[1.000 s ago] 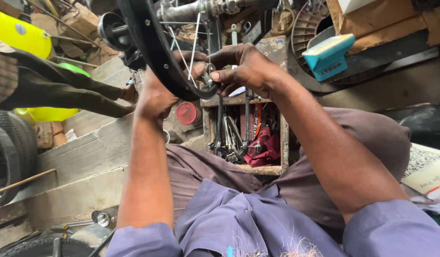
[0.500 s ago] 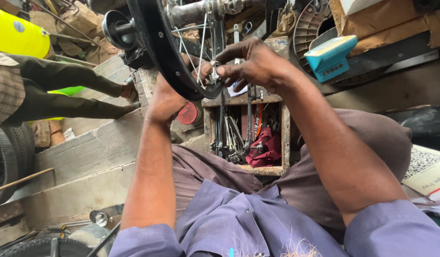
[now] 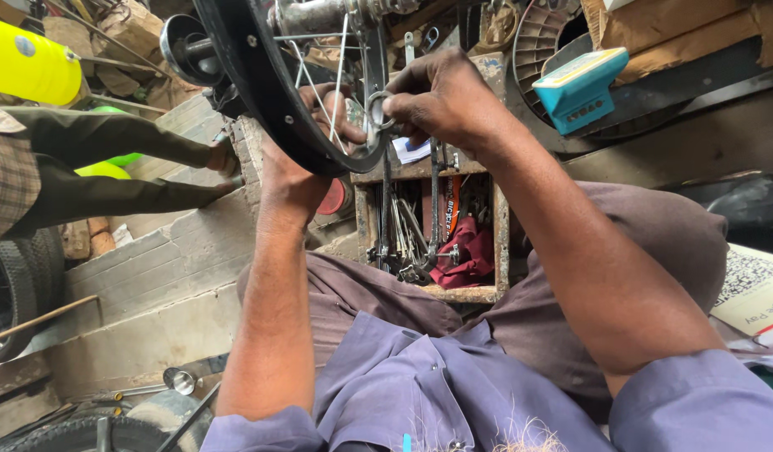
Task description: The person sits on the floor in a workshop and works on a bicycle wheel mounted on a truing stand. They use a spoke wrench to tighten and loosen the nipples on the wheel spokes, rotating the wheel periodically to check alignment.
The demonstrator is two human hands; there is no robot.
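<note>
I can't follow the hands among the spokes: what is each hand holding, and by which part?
The right hand pinches a small metal ring tool by its rim at a spoke. The left hand grips the black wheel rim from behind, fingers through the spokes.

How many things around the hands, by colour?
Black: 1, wheel rim
Silver: 1, ring tool in right hand; left hand steadies the rim
Teal: 1, box
Yellow: 1, tank
Red: 1, cloth
Total: 5

A bicycle repair workshop; spoked wheel [image 3: 269,92], wooden toolbox of wrenches [image 3: 428,226], old tyres [image 3: 18,293] around.
</note>
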